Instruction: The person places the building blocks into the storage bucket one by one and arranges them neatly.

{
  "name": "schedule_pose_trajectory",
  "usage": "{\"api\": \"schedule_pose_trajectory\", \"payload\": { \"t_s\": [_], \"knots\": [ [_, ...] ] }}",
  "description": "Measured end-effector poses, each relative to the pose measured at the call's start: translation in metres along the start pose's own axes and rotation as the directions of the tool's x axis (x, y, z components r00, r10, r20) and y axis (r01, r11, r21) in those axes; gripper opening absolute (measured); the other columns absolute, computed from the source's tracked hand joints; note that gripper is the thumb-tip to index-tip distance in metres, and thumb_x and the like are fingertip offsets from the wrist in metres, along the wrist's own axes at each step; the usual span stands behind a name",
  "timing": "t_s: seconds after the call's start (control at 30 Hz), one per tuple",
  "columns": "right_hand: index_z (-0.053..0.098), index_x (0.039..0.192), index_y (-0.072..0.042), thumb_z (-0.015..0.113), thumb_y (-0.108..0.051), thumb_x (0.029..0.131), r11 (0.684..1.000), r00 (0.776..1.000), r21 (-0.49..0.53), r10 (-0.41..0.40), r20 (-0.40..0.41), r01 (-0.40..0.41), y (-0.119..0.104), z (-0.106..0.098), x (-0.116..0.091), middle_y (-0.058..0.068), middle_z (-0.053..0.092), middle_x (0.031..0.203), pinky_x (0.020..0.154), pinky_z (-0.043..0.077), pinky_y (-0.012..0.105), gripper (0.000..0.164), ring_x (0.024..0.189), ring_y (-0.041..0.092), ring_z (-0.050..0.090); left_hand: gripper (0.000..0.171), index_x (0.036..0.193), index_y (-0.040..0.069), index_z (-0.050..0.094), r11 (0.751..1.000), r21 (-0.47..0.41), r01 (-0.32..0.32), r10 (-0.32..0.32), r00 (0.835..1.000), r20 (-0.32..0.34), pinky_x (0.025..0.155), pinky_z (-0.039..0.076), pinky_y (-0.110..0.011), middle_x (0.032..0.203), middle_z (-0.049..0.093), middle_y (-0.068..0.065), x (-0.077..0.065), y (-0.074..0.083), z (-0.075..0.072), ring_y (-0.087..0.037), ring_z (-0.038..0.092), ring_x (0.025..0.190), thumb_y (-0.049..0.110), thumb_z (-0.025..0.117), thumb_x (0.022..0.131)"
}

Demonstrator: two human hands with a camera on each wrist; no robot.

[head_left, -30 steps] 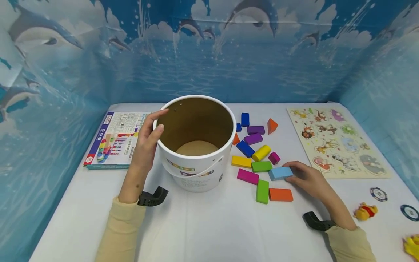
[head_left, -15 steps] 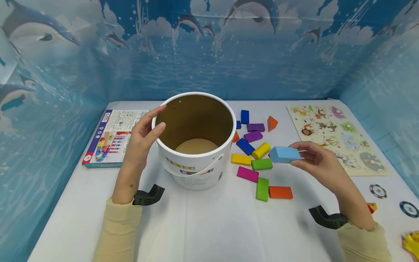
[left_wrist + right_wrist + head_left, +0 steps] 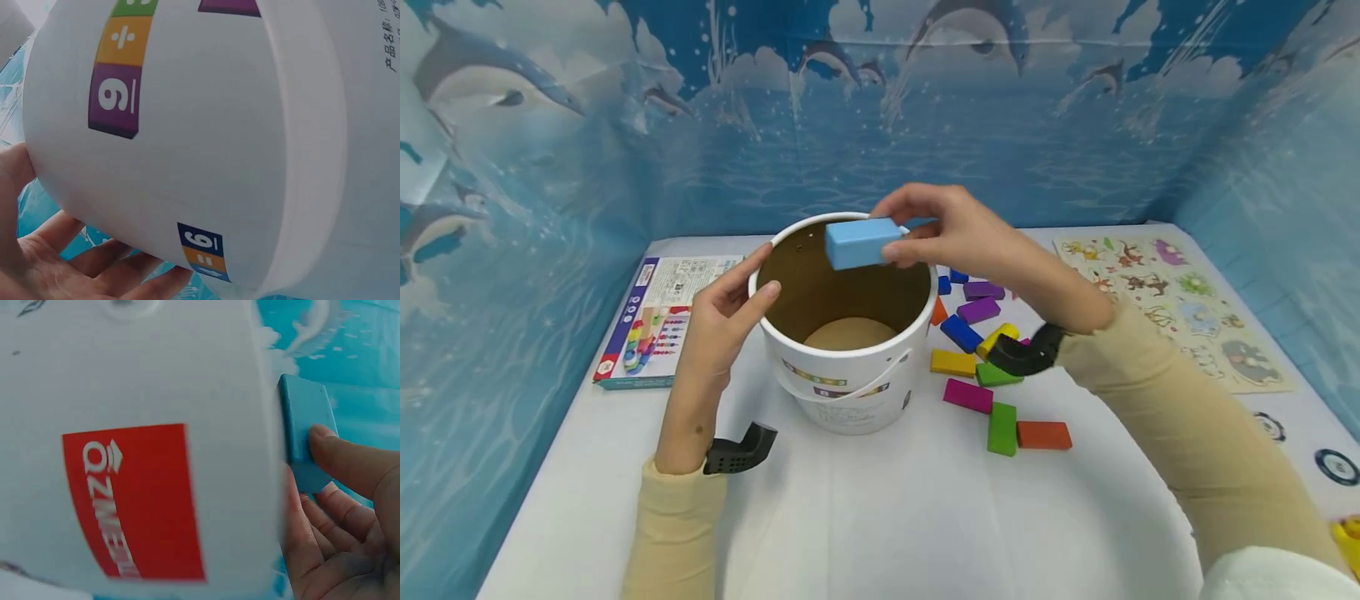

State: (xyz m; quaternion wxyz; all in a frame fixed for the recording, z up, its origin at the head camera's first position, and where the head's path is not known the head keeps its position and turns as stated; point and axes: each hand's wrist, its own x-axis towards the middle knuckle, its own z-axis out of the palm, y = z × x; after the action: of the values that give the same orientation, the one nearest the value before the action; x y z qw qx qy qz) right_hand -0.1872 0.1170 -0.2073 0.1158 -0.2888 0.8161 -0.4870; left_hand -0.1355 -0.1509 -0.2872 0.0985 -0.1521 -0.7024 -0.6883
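A light blue block [image 3: 861, 242] hangs over the mouth of a white bucket [image 3: 850, 417]. My right hand [image 3: 951, 225] pinches its right end between thumb and fingers. In the right wrist view the same block [image 3: 307, 428] appears past the bucket wall, with the thumb pressed on one face. My left hand [image 3: 718, 321] rests at the bucket's left rim, thumb tip over the edge. The left wrist view shows that hand's fingers [image 3: 106, 262] fairly straight along the outer wall; their tips are partly hidden behind it. The bucket's brown inside shows its bare bottom.
Several coloured blocks, including a magenta block [image 3: 967, 396] and a red-orange block [image 3: 1043, 435], lie right of the bucket. An animal puzzle board [image 3: 1247, 333] is at the right. A boxed toy [image 3: 647, 333] lies left. A round chip [image 3: 1336, 467] sits near the right edge.
My right hand has lifted the light blue block off the table and carried it left, over the bucket's mouth. My left hand has stayed at the rim.
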Motion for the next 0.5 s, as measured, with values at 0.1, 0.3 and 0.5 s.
{"api": "schedule_pose_trajectory", "payload": {
  "t_s": [0.1,0.3,0.5],
  "knots": [
    [0.054,0.112,-0.007,0.064,-0.012,0.081,0.998,0.991,-0.054,0.038,0.126,-0.031,0.002,0.016,0.033,0.008,0.057,0.101,0.077,0.051,0.029,0.033,0.09,0.018,0.059,0.047,0.13,0.006,0.045,1.0,-0.013,-0.001,0.001,1.0,0.002,0.097,0.036,-0.025,0.136,0.04,-0.009,-0.001,0.0,0.0,-0.021,0.038,0.124,0.01,0.058,0.085],
    [0.056,0.105,-0.009,0.065,-0.011,0.08,0.955,0.927,-0.295,0.103,0.361,0.009,0.007,0.048,0.059,0.002,0.06,0.097,0.079,0.047,0.026,0.026,0.09,0.013,0.055,0.046,0.13,0.005,0.044,1.0,-0.022,0.0,0.0,1.0,0.006,0.097,0.036,-0.027,0.136,0.04,-0.01,-0.002,-0.001,0.0,-0.024,0.038,0.124,0.01,0.057,0.086],
    [0.054,0.103,-0.011,0.064,-0.016,0.082,0.925,0.797,-0.375,0.185,0.575,0.056,0.004,0.064,0.058,0.001,0.06,0.093,0.076,0.047,0.026,0.024,0.087,0.013,0.055,0.045,0.129,0.004,0.045,1.0,0.001,-0.021,0.021,1.0,0.003,0.097,0.036,-0.027,0.135,0.041,-0.01,-0.001,-0.002,0.0,-0.024,0.037,0.124,0.009,0.056,0.086]
  ]
}}
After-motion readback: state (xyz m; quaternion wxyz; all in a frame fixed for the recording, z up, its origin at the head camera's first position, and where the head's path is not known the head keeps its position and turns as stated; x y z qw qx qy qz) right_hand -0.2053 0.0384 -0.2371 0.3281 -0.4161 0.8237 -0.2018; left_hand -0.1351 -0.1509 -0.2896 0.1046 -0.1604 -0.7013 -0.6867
